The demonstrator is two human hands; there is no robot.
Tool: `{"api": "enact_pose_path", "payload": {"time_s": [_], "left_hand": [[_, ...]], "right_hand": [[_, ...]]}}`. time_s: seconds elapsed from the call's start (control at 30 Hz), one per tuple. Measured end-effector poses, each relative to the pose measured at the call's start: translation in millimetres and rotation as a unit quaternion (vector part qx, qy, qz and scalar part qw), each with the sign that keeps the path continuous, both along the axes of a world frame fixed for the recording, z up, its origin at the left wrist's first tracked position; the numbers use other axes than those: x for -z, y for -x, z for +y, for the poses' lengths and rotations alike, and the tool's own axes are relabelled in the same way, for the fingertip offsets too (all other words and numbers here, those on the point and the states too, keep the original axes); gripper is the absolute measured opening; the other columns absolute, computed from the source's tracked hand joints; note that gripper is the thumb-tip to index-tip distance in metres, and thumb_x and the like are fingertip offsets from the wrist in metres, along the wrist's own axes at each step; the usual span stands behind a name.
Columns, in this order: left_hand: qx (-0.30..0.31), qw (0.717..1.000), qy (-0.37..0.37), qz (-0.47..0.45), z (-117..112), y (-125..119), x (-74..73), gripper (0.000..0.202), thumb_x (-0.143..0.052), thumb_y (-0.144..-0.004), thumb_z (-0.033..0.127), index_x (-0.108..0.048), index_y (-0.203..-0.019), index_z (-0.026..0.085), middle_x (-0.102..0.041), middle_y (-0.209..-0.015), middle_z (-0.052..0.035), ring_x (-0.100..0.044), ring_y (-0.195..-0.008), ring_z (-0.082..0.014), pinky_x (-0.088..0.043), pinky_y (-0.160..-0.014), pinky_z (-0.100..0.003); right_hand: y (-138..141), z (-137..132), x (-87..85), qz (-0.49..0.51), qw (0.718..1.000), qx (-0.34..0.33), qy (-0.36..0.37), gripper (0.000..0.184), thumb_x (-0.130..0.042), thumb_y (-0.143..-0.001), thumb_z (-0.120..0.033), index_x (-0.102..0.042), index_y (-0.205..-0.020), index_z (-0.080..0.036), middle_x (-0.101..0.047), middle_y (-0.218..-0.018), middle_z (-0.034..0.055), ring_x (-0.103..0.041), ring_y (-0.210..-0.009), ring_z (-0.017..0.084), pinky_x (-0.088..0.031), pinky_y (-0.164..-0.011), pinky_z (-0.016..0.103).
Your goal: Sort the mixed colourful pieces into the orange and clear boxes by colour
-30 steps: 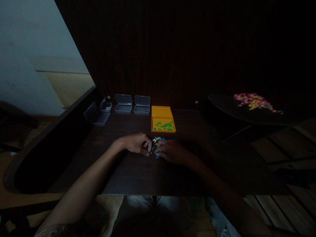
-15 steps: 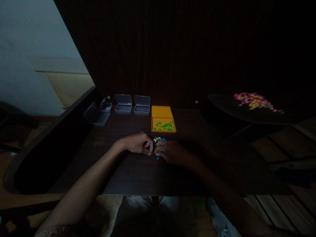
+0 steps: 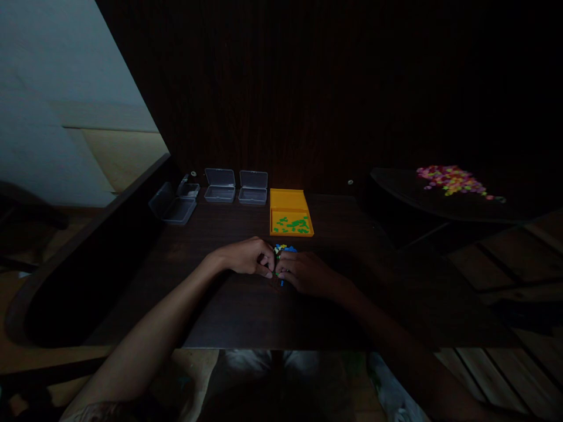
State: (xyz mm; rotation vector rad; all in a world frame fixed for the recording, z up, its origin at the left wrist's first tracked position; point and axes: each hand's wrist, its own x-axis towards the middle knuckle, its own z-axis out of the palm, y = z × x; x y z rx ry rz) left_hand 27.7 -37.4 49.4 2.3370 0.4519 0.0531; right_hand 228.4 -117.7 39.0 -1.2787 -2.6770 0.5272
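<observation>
Over a small pile of mixed plastic pieces (image 3: 280,248), blue, yellow, white and green, my two hands meet with fingertips nearly touching. My left hand (image 3: 254,257) is closed in a pinch; what it holds, if anything, is hidden. Thumb and fingers of my right hand (image 3: 307,272) are pinched on a tiny green piece (image 3: 277,274). A small blue piece (image 3: 282,283) lies on the table just below the fingertips. Beyond the pile stands an open yellow box (image 3: 291,235) with several green pieces (image 3: 299,223) spread in its tray.
Two clear plastic boxes (image 3: 220,199) (image 3: 253,200) stand with lids raised at the back of the dark table (image 3: 237,316). More clear boxes (image 3: 179,218) sit at the left, by the raised side panel (image 3: 88,258). Pink and yellow pieces (image 3: 453,180) lie heaped on a shelf at right.
My left hand has shifted slightly right, so the fingertips of both hands are closer together. The green bit that showed at my left fingertips is now hard to see.
</observation>
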Motion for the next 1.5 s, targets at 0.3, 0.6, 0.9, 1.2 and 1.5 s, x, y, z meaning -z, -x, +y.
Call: {"api": "enact_pose_path", "payload": {"time_s": [0.3, 0.6, 0.9, 1.2, 1.5], "left_hand": [[-0.006, 1.000, -0.004, 0.003, 0.6, 0.5, 1.4, 0.007, -0.073, -0.077, 0.018, -0.075, -0.083, 0.016, -0.053, -0.065, 0.0041, -0.049, -0.058, -0.0073, -0.035, -0.058, -0.018], [0.005, 1.000, -0.009, -0.016, -0.8, -0.4, -0.3, 0.012, -0.072, -0.078, 0.017, -0.076, -0.090, 0.017, -0.051, -0.064, 0.0046, -0.048, -0.057, -0.0072, -0.034, -0.058, -0.018], [0.005, 0.999, -0.021, -0.040, -2.0, -1.9, -0.5, 0.007, -0.071, -0.077, 0.010, -0.074, -0.081, 0.016, -0.058, -0.071, 0.0016, -0.051, -0.062, -0.0084, -0.035, -0.061, -0.020], [-0.028, 0.997, -0.011, -0.068, -0.2, 0.2, -7.2, 0.005, -0.068, -0.082, 0.018, -0.071, -0.084, 0.014, -0.063, -0.080, -0.0015, -0.054, -0.069, -0.0103, -0.039, -0.065, -0.020], [-0.019, 0.998, 0.008, -0.055, 0.4, 2.0, -7.3, 0.008, -0.068, -0.082, 0.018, -0.072, -0.086, 0.013, -0.067, -0.076, -0.0013, -0.054, -0.065, -0.0092, -0.040, -0.063, -0.019]], "right_hand": [[1.3, -1.2, -3.1, -0.014, 1.000, -0.004, -0.005, 0.009, -0.055, -0.094, -0.018, -0.064, -0.095, -0.017, -0.064, -0.099, 0.0055, -0.059, -0.083, 0.016, -0.038, -0.067, 0.027], [2.5, -1.3, -6.5, 0.006, 1.000, -0.003, 0.008, 0.005, -0.058, -0.092, -0.017, -0.063, -0.094, -0.015, -0.064, -0.097, 0.0059, -0.059, -0.084, 0.016, -0.040, -0.070, 0.027], [0.9, -0.5, -2.9, 0.021, 1.000, -0.007, 0.005, 0.005, -0.058, -0.091, -0.015, -0.062, -0.094, -0.016, -0.064, -0.095, 0.0050, -0.058, -0.084, 0.016, -0.039, -0.070, 0.027], [-0.9, -0.4, -2.2, 0.029, 0.999, -0.013, 0.007, 0.005, -0.057, -0.092, -0.016, -0.061, -0.094, -0.016, -0.065, -0.100, 0.0060, -0.059, -0.085, 0.017, -0.040, -0.071, 0.028], [-1.7, 0.2, -2.4, 0.032, 0.999, -0.027, 0.008, 0.007, -0.055, -0.093, -0.016, -0.061, -0.095, -0.015, -0.064, -0.099, 0.0070, -0.059, -0.084, 0.017, -0.040, -0.071, 0.028]]}}
